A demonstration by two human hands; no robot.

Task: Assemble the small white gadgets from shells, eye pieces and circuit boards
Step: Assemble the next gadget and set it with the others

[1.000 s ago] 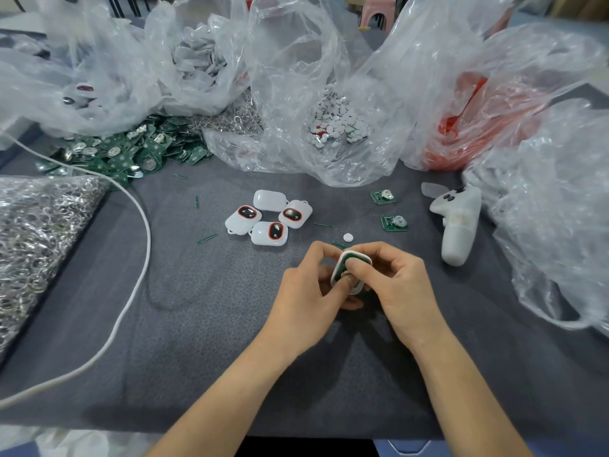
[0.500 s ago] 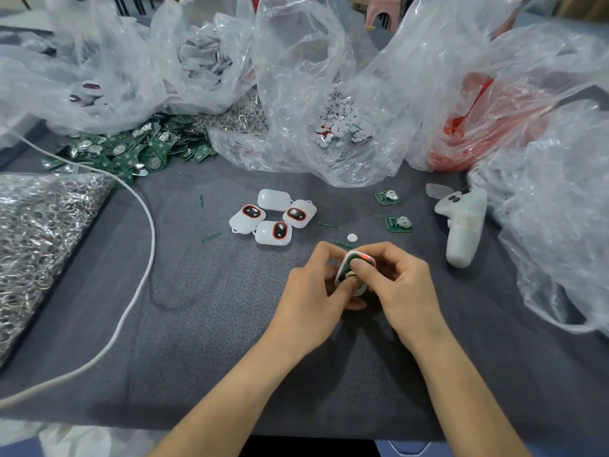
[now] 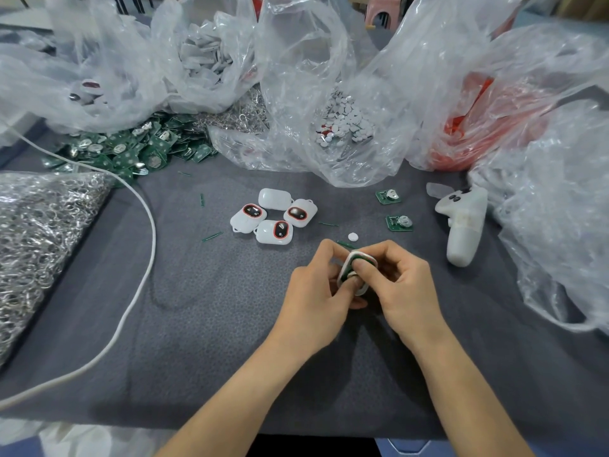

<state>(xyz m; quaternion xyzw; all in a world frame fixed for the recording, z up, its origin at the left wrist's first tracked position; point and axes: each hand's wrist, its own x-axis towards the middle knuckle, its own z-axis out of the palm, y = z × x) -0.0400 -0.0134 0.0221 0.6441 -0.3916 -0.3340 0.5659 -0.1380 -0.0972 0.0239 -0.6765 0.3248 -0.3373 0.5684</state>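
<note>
A small white plastic shell with a green circuit board inside it (image 3: 354, 270) is held between both hands just above the grey cloth-covered desk (image 3: 204, 324). The grip of the left hand (image 3: 316, 291) is closed around the shell's left side and underside, with the thumb laid on its lower edge. The grip of the right hand (image 3: 400, 285) is closed on the right side, and its thumb is pressed onto the board.

Just beyond the hands, a small white round disc (image 3: 353, 237) lies on the cloth. Further back, four finished white gadgets with red-rimmed dark eye pieces (image 3: 275, 216) are clustered together, touching. To their right, two loose green circuit boards with coin cells (image 3: 393, 209) are seen apart from each other, and a white handheld tool (image 3: 463, 222) lies beyond them. Clear plastic bags of parts (image 3: 336, 120) are ranged along the far edge, a heap of green circuit boards (image 3: 138, 150) lies far left, and a white cable (image 3: 145, 258) curves across the left side.
</note>
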